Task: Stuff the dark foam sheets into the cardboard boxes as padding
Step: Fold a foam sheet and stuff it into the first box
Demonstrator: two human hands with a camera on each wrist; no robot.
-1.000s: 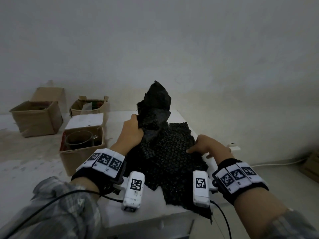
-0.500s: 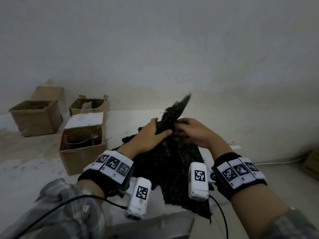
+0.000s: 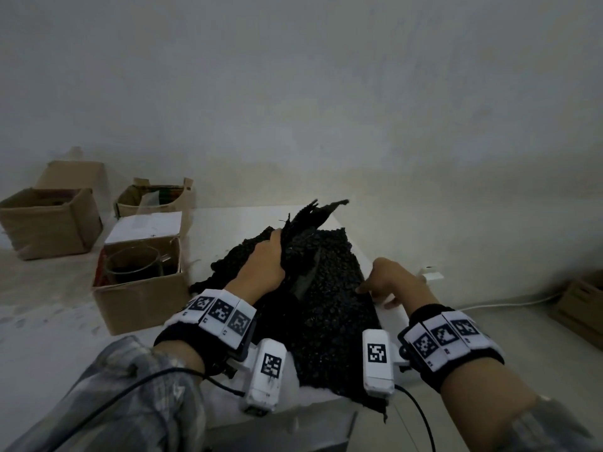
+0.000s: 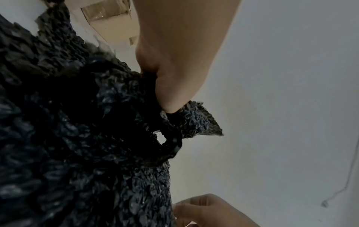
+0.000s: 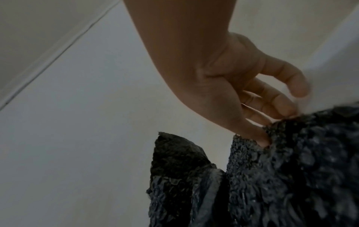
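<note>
A pile of dark foam sheets [image 3: 329, 308] lies on a white table [image 3: 228, 226]. My left hand [image 3: 264, 265] grips a folded foam sheet [image 3: 306, 223] raised above the pile's far end; in the left wrist view the left hand [image 4: 174, 69] squeezes the sheet's crumpled corner [image 4: 200, 122]. My right hand [image 3: 388, 282] is at the pile's right edge. In the right wrist view its fingertips [image 5: 260, 135] touch the edge of the foam [image 5: 301, 161], with the thumb held apart. An open cardboard box [image 3: 140, 298] stands left of the table.
The near box holds a glass jar [image 3: 133, 265] and has a white flap [image 3: 143, 226]. Two more cardboard boxes [image 3: 49, 220] [image 3: 153, 197] stand behind it by the wall. A white plug [image 3: 430, 275], a cable [image 3: 505, 303] and a wooden crate [image 3: 580, 305] are at the right.
My right hand has let go of the folded sheet and moved right to the pile's edge. The left hand still holds the folded sheet, now lower and more to the left.
</note>
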